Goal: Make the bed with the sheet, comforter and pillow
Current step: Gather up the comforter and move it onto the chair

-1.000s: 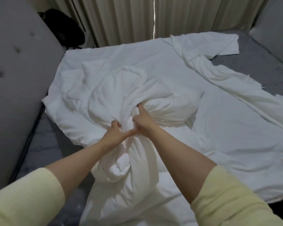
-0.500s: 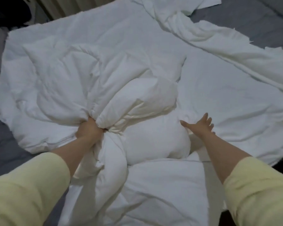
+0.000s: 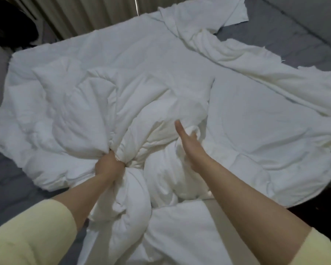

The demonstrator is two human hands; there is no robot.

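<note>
Head view, looking down over a bed. A white comforter (image 3: 122,104) lies crumpled across the middle and left of the frame, thick and puffy, its soft cloth gathered into deep rounded folds that fan out from one tight bunch at centre left. From that bunch a twisted, rope-like roll of the same padding runs down toward the lower centre of the frame.

The left hand (image 3: 109,165), at centre left, grips the bunch in a closed fist, with the fabric pinched into sharp radiating creases around the knuckles. The right hand (image 3: 187,142), just right of centre, lies on a rounded bulge of the comforter with the thumb stretched up and away; its fingers curl into a fold of cloth, and how firmly they hold cannot be told. Both forearms are bare, and pale yellow sleeves (image 3: 27,236) of a soft knit fill the lower corners.

A thinner white sheet (image 3: 256,73), flat in weave and finely wrinkled, trails in a long loose band from the upper centre to the right edge, lying partly over the comforter. The grey mattress (image 3: 298,44) shows bare at upper right and lower left. Beige pleated curtains (image 3: 84,16) hang along the top left.
</note>
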